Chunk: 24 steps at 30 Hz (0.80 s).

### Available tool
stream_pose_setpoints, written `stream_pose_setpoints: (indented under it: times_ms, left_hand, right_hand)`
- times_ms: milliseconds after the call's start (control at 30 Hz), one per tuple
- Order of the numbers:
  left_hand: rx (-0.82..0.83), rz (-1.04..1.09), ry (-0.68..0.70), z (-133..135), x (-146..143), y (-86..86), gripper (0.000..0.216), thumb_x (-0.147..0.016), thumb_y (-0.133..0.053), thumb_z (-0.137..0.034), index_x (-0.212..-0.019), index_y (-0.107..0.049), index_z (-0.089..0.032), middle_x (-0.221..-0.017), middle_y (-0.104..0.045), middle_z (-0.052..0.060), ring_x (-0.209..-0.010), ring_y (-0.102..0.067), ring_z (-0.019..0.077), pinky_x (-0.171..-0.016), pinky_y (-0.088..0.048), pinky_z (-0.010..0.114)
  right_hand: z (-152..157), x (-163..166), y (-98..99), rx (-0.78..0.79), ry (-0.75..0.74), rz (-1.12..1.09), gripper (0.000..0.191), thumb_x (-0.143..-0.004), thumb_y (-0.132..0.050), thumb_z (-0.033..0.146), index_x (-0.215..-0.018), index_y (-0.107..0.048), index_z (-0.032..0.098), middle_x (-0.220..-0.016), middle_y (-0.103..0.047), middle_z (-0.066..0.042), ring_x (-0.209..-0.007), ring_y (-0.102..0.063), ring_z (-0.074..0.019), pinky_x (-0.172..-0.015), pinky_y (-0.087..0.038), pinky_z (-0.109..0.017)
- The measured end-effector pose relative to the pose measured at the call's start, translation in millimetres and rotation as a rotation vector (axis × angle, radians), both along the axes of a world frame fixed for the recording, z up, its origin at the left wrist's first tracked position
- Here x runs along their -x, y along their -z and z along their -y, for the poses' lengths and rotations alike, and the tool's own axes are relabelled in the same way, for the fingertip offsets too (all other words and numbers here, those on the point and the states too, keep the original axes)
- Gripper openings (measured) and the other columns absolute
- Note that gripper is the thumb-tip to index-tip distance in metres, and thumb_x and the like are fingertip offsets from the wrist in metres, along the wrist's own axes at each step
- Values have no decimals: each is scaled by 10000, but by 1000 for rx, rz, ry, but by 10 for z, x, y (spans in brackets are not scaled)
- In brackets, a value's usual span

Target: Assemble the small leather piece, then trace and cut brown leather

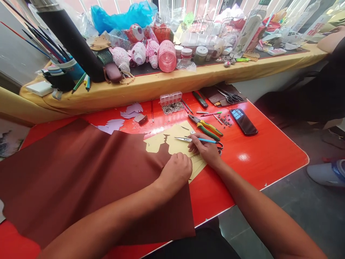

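A large brown leather sheet (107, 172) spreads over the left of the red table, its right edge cut in a jagged notch. My left hand (176, 171) is closed at that edge, fingers curled and pressed together on the leather; the fingertips are hidden. In my right hand (203, 148) is a pair of scissors (208, 140) with blue handles, gripped around the middle, dark loops behind the hand. Their silver blades point left over a yellow card (179, 131), which lies partly under the leather.
Beyond my hands lie pliers (205, 127), a clear box of small metal parts (172, 104), a utility knife (199, 99), black scissors (231, 96) and a phone (244, 121). Jars, crafts and brushes crowd the yellow-covered ledge (151, 81). A person's dark sleeve (326, 79) shows at right.
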State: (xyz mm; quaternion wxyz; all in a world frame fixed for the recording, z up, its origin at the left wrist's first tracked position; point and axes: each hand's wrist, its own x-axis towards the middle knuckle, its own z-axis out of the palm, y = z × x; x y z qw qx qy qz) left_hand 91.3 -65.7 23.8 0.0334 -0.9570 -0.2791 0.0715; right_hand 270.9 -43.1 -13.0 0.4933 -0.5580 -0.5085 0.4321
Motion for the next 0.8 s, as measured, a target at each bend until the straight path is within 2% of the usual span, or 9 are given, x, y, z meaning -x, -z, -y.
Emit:
stream_pose_setpoints:
  times_ms: [267,400,500,633,800]
  left_hand:
    - [131,17,-184,9,153,-22,192,-942,-528,5,-1031,-655,-108,-957,-658,128,-879,-658,274,-694,-473,358]
    - [231,81,-273,-45,159,-24,119,-961,-646,-137,-1076,-645,-103,-1009,-669,137,-938,-670,282,-752,-508,369]
    - [312,79,-298,-80,147,-54,204,-964,-686,-233,-1111,-641,-98,-1059,-676,146,-969,-673,287,-771,-520,374]
    - [415,55,-320,-128,132,-95,176,-974,-653,-205,-1116,-650,-100,-1096,-691,148,-970,-681,282,-798,-518,378]
    - [454,92,-344,-218,147,-94,160,-946,-699,-246,-1056,-657,-138,-1072,-712,113,-1000,-688,277,-806,-507,361]
  right_hand:
    - [34,-23,31,-10,-12,37,443,-964,-663,644,-1000,-720,206,-732,-720,-23,-597,-707,-172,-540,-574,-279]
    - [73,1,-20,-9,-5,15,446,-976,-646,641,-1024,-721,204,-718,-713,-19,-584,-700,-172,-505,-549,-274]
    - [109,-12,-39,10,4,-11,452,-968,-656,646,-1022,-718,202,-714,-708,-14,-581,-698,-168,-498,-541,-270]
    - [138,-70,-10,35,25,-32,438,-958,-677,636,-1007,-708,202,-712,-712,-10,-575,-702,-166,-500,-551,-268]
    - [97,-128,-2,5,60,8,472,-951,-659,673,-998,-708,206,-699,-712,-11,-562,-697,-170,-486,-544,-270]
